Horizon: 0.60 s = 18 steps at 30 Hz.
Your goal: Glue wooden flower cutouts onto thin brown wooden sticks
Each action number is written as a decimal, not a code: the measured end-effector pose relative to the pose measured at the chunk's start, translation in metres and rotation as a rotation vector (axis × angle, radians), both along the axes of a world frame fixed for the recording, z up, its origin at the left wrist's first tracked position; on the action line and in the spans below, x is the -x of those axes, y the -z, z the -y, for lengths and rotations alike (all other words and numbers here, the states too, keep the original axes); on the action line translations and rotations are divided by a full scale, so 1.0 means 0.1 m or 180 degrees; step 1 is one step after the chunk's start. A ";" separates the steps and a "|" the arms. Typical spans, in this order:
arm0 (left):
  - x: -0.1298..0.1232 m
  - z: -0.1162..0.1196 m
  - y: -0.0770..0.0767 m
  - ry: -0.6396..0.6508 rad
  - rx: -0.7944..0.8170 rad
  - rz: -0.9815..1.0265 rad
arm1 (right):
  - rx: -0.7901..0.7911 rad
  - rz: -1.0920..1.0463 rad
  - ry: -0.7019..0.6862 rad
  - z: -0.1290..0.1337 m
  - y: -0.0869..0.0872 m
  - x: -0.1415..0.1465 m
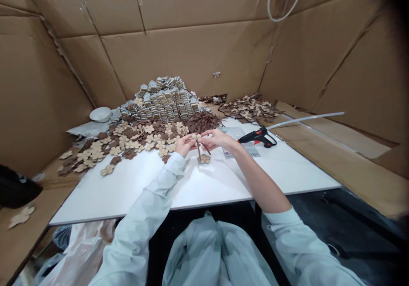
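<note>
Cardboard walls (204, 51) are enclosing a white table (137, 188). Taking the hands as centre, a heap of flower cutouts (123, 142) is spreading at 9 o'clock, silvery packets (162, 102) are rising in a stack at 11, and brown strips (206, 121) are lying bunched at 12; by my judgement, plenty is still waiting unjoined. A glue gun (263, 137) is resting at 3. Centrally, the left hand (184, 145) and right hand (219, 139) are pinching a pale flower (194, 136), fingertips closed on it, strips dangling, apparently partly assembled. A spare flower (205, 159) is lying at 6.
</note>
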<state>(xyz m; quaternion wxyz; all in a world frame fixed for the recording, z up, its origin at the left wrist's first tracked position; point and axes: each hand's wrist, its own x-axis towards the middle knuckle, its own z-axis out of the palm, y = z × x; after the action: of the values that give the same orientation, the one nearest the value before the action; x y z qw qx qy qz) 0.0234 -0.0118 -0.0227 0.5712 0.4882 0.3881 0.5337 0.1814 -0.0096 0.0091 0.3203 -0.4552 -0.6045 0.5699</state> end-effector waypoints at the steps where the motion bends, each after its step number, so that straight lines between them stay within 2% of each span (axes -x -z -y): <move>1: 0.00 -0.01 0.01 -0.0018 -0.0042 -0.0056 | 0.0071 0.0025 -0.0091 0.00 -0.01 -0.02; 3: -0.01 -0.02 0.03 -0.0037 -0.0060 -0.0186 | 0.0104 -0.0078 -0.0127 -0.01 -0.02 -0.05; 6: -0.02 -0.03 0.05 0.0035 -0.0005 -0.0326 | -0.0087 -0.0579 0.0023 -0.01 -0.09 -0.05; 10: -0.07 0.00 0.02 0.0233 -0.0015 -0.0275 | -0.0793 -0.1188 0.0345 0.10 -0.25 -0.12; 12: -0.10 0.03 -0.01 0.0296 -0.0008 -0.0187 | -0.1311 -0.1118 0.0817 0.23 -0.30 -0.29; 14: -0.13 0.05 -0.05 0.0379 0.0029 -0.0138 | -0.1766 -0.0801 0.1506 0.38 -0.29 -0.56; 16: -0.18 0.06 -0.09 0.0450 0.0090 -0.0136 | -0.2014 -0.0355 0.2410 0.49 -0.21 -0.92; 18: -0.25 0.05 -0.13 0.0491 0.0145 -0.0146 | -0.2001 0.0252 0.3166 0.53 -0.07 -1.29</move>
<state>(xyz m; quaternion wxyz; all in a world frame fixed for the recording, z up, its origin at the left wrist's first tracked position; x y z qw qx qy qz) 0.0482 -0.0172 -0.0094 0.6126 0.5156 0.3743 0.4678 0.3103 -0.0624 0.0165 0.6459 -0.5882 -0.4697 0.1273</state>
